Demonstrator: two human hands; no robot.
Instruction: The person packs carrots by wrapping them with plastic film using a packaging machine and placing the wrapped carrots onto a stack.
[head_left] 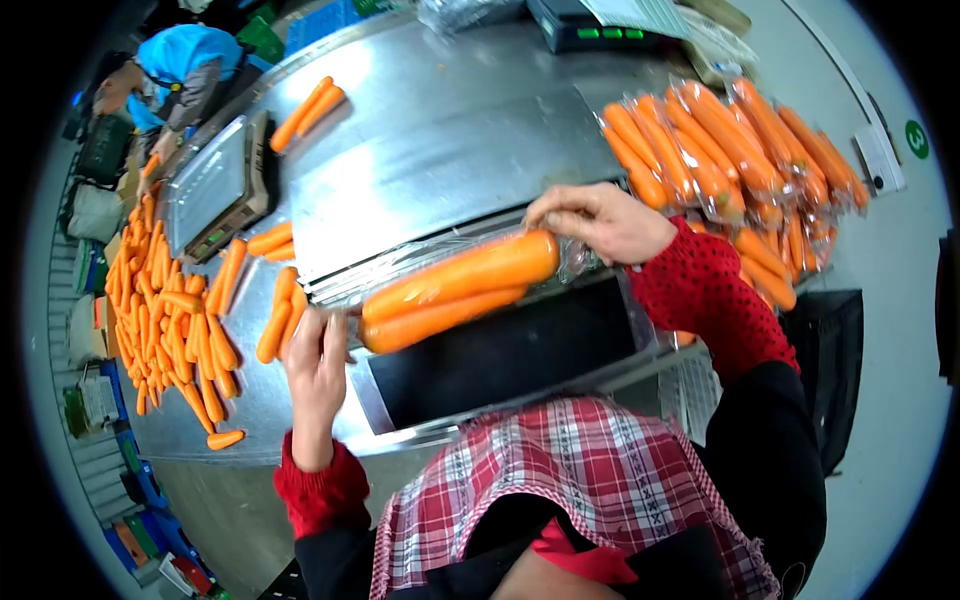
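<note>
Crosswise, two carrots [460,281] lie side by side in film [576,256] between the hands, along the black panel's [510,355] far edge. The left hand [318,362], slightly nearer them, pinches the film at one end; the right hand [612,222] pinches the other. Their long axis slants, right ends pointing away from the apron [570,450].

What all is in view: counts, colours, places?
table: one, silver, centre
carrots in clear film: two, orange, centre
black panel: one, black, this side of them
loose carrots: many, orange, mostly left
bagged carrots: many, orange, right
scale: one, dark frame, left
lit device: one, dark, far edge
boxes: several, blue and green, background
co-worker: one, blue, upper left
sign: one, green, right
apron: one, red plaid, foreground
left hand, right hand: two, red sleeves, at film's ends
</note>
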